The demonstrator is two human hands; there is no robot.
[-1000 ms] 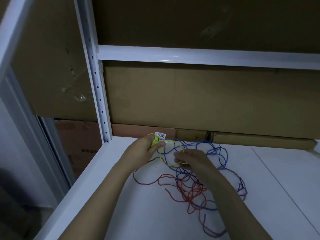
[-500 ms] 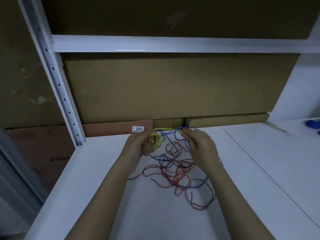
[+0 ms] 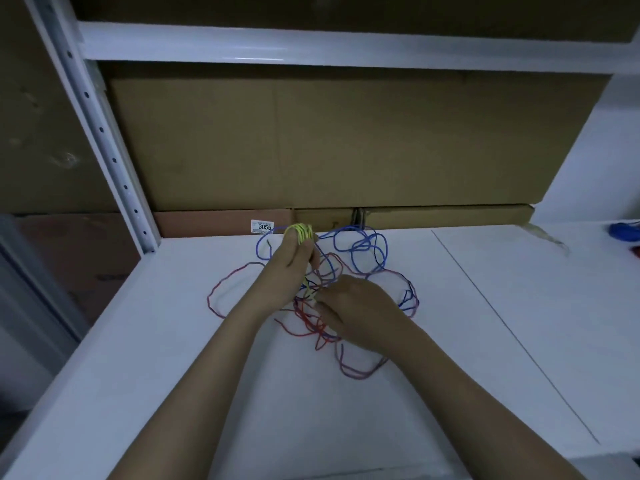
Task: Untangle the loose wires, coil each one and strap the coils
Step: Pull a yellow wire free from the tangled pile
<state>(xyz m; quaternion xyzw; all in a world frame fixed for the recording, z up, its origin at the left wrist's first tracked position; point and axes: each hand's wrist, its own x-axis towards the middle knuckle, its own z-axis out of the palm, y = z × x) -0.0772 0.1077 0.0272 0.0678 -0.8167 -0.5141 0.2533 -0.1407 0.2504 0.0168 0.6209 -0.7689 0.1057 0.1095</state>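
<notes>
A tangle of thin wires lies on the white shelf board (image 3: 173, 341): blue wire (image 3: 367, 247) loops at the back, red wire (image 3: 304, 323) in the middle, a purple-red wire (image 3: 221, 289) trailing left and front. My left hand (image 3: 287, 271) holds a small coil of yellow wire (image 3: 302, 231) wound round its fingers. The yellow wire's free strand runs down to my right hand (image 3: 360, 313), which pinches it low over the tangle.
Brown cardboard boxes (image 3: 329, 140) with a label reading 3055 (image 3: 262, 226) stand against the back. A white perforated upright (image 3: 100, 129) rises at the left. A blue object (image 3: 623, 232) lies at the far right edge of the shelf.
My right hand has dropped from beside the coil down toward the tangle, pulling the yellow strand out. The left hand keeps the yellow coil raised. The camera has tilted down.
</notes>
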